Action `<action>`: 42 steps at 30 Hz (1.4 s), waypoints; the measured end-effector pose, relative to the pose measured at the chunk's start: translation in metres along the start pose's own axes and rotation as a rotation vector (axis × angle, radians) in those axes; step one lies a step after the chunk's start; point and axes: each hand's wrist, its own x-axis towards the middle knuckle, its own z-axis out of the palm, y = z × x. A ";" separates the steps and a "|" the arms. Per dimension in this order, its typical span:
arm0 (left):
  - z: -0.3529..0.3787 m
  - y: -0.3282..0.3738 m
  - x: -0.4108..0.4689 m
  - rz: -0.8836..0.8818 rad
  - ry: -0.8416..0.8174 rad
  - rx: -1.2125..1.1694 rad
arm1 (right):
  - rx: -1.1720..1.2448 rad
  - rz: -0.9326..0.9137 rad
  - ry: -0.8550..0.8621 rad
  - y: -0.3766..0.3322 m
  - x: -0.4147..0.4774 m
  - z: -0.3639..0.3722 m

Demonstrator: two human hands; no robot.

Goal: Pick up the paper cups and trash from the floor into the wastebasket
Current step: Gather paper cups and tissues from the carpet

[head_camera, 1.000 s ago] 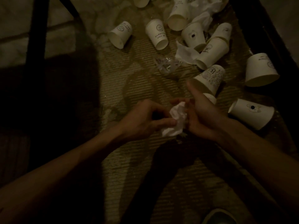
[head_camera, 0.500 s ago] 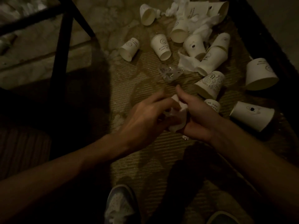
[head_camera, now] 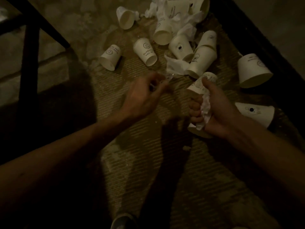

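Note:
Several white paper cups lie tipped on the woven mat, among them a smiley cup [head_camera: 145,53], one left of it [head_camera: 109,57] and a big one at the right [head_camera: 252,70]. White tissue [head_camera: 176,66] lies between them. My right hand [head_camera: 217,109] grips a crumpled paper wad [head_camera: 205,111], with a small cup [head_camera: 196,130] held under its fingers and its thumb up against a printed cup [head_camera: 200,85]. My left hand [head_camera: 142,96], blurred, has its fingers curled on a clear plastic wrapper [head_camera: 168,76]. No wastebasket is in view.
A dark furniture frame [head_camera: 29,55] stands at the left over pale stone floor. A black raised edge [head_camera: 264,38] runs along the right. More cups and tissue [head_camera: 165,30] pile at the top. Another cup [head_camera: 255,113] lies right of my right hand. My shoe [head_camera: 122,220] shows at the bottom.
My hands have come apart. The paper wad stays in my right hand, which has closed round it, while my left hand has moved forward to the plastic wrapper.

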 end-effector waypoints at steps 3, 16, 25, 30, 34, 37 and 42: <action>0.005 -0.025 0.042 -0.167 -0.060 0.087 | 0.041 0.009 0.026 -0.005 0.006 -0.004; 0.055 -0.080 0.070 -0.042 -0.089 0.132 | 0.194 0.048 0.058 0.001 0.018 -0.012; 0.025 -0.055 0.017 0.075 -0.068 -0.045 | 0.169 -0.059 0.099 0.003 0.008 -0.001; -0.002 -0.020 -0.021 0.286 -0.060 -0.163 | 0.149 -0.101 0.014 0.006 -0.002 0.012; -0.010 0.002 -0.032 0.276 -0.273 -0.310 | 0.078 -0.059 -0.120 0.007 -0.013 0.018; -0.012 0.009 -0.036 0.292 -0.349 -0.274 | 0.049 -0.062 -0.199 0.010 -0.021 0.021; -0.004 0.020 -0.037 0.339 -0.455 -0.173 | 0.012 -0.056 -0.180 0.012 -0.029 0.029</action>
